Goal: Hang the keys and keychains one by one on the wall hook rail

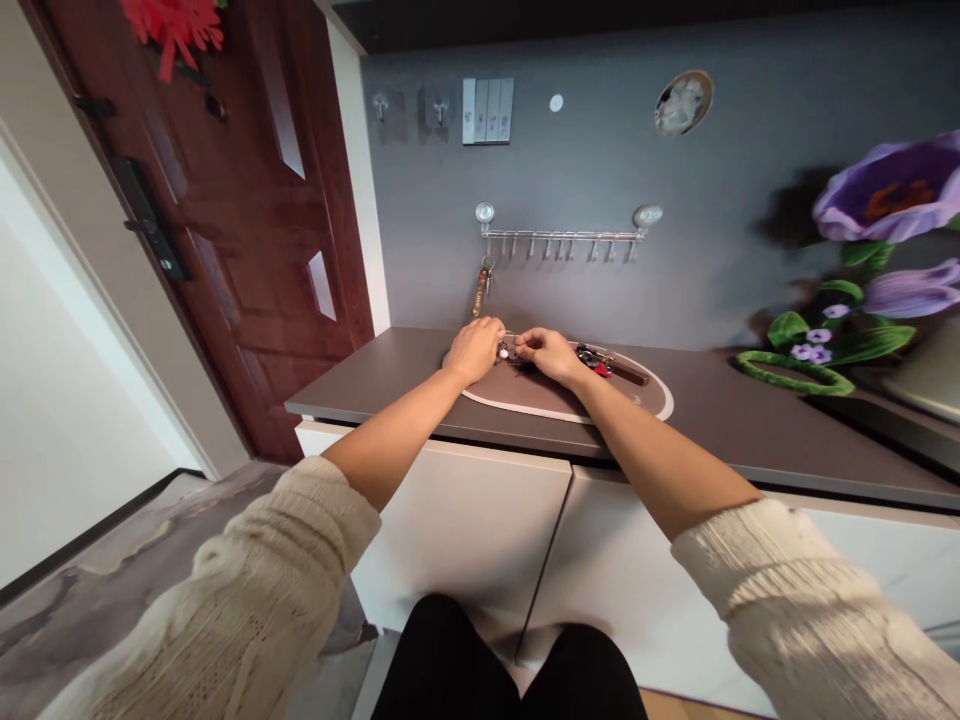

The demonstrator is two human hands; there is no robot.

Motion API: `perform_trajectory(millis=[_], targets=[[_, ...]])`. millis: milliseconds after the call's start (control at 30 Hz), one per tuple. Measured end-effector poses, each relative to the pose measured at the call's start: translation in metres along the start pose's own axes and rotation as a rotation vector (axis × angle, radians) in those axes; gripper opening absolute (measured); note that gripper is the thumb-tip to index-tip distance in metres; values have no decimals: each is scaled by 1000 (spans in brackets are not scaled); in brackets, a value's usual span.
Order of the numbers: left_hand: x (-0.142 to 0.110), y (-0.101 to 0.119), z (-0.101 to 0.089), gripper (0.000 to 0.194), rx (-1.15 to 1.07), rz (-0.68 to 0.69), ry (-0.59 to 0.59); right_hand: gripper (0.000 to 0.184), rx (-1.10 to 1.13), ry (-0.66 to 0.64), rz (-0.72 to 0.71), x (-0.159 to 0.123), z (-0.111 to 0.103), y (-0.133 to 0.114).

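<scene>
Over an oval brown mat (540, 400) with a pale rim, my left hand (474, 350) and my right hand (550, 355) are close together. The left fingers are closed on a small keychain (503, 352) with a white bead. My right thumb and fingers are pinched together beside it, and what they hold is too small to make out. Just right of my right hand lies a bunch of dark keyrings with a red charm (601, 369), next to a brown bar-shaped object (628, 372).
A clear hook rail (566, 236) is fixed to the grey wall, with a key strap (478, 292) hanging from its left end. Purple artificial flowers (892, 195) stand on the right of the dark countertop (720, 420). A brown door (247, 200) is at the left.
</scene>
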State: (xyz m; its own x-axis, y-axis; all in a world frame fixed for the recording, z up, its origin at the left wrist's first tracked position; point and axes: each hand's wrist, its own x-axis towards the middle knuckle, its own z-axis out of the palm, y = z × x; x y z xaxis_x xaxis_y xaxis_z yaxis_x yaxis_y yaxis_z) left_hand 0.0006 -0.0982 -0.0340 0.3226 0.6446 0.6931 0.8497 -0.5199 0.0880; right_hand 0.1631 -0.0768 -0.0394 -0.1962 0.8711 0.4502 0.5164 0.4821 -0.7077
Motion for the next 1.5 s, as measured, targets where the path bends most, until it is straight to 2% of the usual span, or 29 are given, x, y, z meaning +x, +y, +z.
perform_trajectory(millis=[100,167,500,867,1100,1267,1500], targets=[[1,-1,1,22,-40,-28,27,23,216,-69,11,0,0,-3],[1,-2,1,22,-55,-35,39,25,281,-109,-14,-1,0,-5],[2,-1,-2,24,-73,-22,69,34,328,-138,-95,-2,-3,-7],[1,4,-8,27,-101,-28,101,33,418,-66,-85,-3,-3,-13],[3,4,-7,24,-171,-42,121,36,446,35,-143,-1,-5,-18],[4,4,-2,22,-240,-79,157,38,494,-3,-127,-1,-5,-19],[5,4,1,22,-257,-78,146,37,523,2,-130,-2,-4,-19]])
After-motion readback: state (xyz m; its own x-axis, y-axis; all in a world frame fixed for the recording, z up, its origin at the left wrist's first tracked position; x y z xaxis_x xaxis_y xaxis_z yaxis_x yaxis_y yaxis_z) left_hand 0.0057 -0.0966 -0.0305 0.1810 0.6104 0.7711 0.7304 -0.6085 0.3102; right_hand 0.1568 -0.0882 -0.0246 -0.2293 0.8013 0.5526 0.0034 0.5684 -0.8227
